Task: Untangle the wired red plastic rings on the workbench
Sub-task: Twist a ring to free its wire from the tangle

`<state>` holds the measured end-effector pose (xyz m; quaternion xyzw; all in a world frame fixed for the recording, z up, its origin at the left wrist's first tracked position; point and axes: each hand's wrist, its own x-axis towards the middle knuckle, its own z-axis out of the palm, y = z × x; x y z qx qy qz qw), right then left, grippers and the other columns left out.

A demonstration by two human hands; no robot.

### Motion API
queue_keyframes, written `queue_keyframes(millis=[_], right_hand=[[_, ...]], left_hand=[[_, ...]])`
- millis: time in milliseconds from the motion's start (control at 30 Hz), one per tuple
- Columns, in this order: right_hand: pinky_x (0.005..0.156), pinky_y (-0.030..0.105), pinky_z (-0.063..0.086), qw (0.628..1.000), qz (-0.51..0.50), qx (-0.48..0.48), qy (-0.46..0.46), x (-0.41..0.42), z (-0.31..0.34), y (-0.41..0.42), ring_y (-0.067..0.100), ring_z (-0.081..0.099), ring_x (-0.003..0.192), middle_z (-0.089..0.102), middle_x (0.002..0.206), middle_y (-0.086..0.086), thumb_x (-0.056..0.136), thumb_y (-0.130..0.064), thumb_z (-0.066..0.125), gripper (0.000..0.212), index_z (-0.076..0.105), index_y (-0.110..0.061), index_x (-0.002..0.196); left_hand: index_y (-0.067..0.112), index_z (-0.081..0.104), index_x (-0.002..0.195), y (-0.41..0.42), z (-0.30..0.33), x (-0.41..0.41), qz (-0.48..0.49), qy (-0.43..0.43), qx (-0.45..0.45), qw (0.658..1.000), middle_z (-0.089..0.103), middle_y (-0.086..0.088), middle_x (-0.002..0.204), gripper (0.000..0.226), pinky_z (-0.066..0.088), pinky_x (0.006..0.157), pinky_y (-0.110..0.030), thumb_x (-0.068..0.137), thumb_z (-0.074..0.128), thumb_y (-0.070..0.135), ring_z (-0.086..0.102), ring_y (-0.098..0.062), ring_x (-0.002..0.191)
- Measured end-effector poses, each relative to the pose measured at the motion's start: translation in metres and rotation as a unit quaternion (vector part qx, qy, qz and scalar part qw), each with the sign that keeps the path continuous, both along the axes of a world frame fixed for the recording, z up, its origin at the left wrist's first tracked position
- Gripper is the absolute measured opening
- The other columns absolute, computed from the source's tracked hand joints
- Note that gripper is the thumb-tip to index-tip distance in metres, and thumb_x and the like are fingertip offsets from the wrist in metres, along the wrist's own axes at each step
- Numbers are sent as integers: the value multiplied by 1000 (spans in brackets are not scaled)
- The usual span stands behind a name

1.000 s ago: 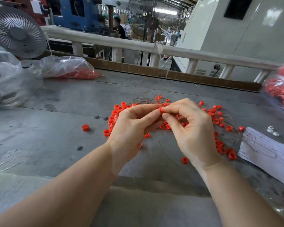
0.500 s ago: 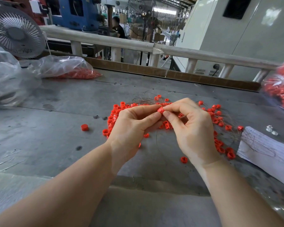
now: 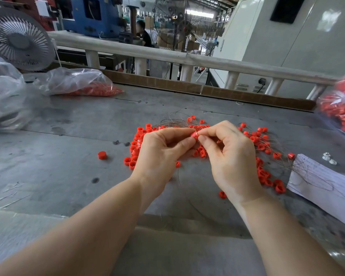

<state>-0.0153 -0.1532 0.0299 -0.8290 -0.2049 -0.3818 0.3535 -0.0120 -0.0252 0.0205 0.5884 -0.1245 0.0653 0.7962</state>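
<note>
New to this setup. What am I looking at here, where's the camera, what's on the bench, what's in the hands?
There is no robot: a person works bare-handed, and the single camera sits on their head, looking forward and down, so both forearms enter from the bottom. The left hand and right hand meet over a grey workbench and together pinch one red plastic ring at their fingertips. Beneath them lies a tangle of red rings on thin wires. One loose red ring sits apart to the left. A sheet of paper lies at right, and clear plastic bags of red parts rest farther back. A fan stands at the back left.
</note>
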Motion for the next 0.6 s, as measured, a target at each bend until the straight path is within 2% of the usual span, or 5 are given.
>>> queue_keyframes(millis=[133,367,500,600], right_hand=[[69,32,48,1000,4,-10,-15,-1,1,1,20,60,74,63,78,7,83,-2,62,7,69,-1,80],[69,33,51,998,10,-57,-34,-3,0,2,20,59,73,61,82,7,77,7,62,13,69,-1,85],[69,32,51,998,15,-49,-35,-1,0,1,18,59,73,61,82,5,77,6,62,13,70,-1,85],[71,27,50,999,31,-15,-16,0,0,-1,13,59,76,63,82,3,81,0,63,9,70,-3,84]], left_hand=[[13,71,88,0,1,-1,5,-5,8,1000,74,0,79,17,52,66,-15,81,63,-1,70,-10,75],[10,71,89,1,0,-2,-14,25,-28,999,73,-4,74,16,54,60,-18,84,60,0,70,-11,67],[16,74,86,3,-1,0,-16,41,-17,999,74,-8,78,15,58,72,-32,80,64,7,70,-16,71],[15,74,89,3,-1,1,-22,47,-9,999,73,-9,79,15,56,74,-33,77,66,12,68,-17,73]])
